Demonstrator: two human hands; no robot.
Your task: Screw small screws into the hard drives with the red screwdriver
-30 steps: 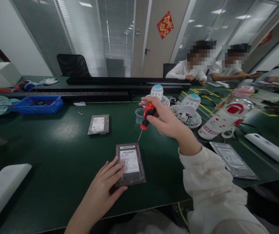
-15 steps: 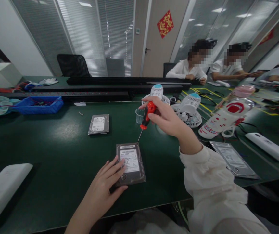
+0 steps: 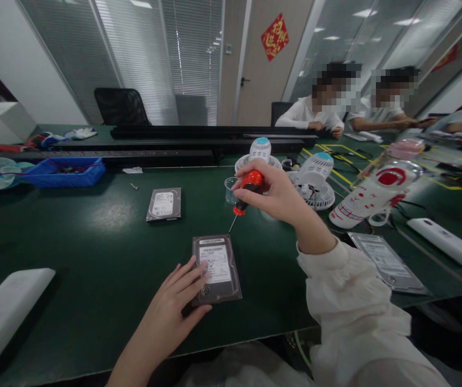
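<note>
A hard drive (image 3: 217, 269) with a white label lies flat on the green table in front of me. My left hand (image 3: 174, 301) rests on its left side, fingers stretched out over the label, thumb by the near edge. Above the drive's far right corner, my right hand (image 3: 273, 193) is wrapped round the red and black handle of a screwdriver (image 3: 239, 207). The screwdriver is tilted, its tip at that corner; whether a screw sits under the tip is too small to tell. Behind the screwdriver stands a clear plastic cup (image 3: 231, 192), partly covered by my fingers.
Another hard drive (image 3: 164, 204) lies farther left, and a third drive (image 3: 388, 263) to the right. Two white fans (image 3: 315, 174), a bottle (image 3: 376, 188) and white power banks (image 3: 446, 242) stand around. A blue tray (image 3: 67, 172) is at left. Co-workers sit across at right.
My right hand has turned slightly on the screwdriver handle, its fingers shifting round it. The tip stays at the same corner, and my left hand has not moved on the drive.
</note>
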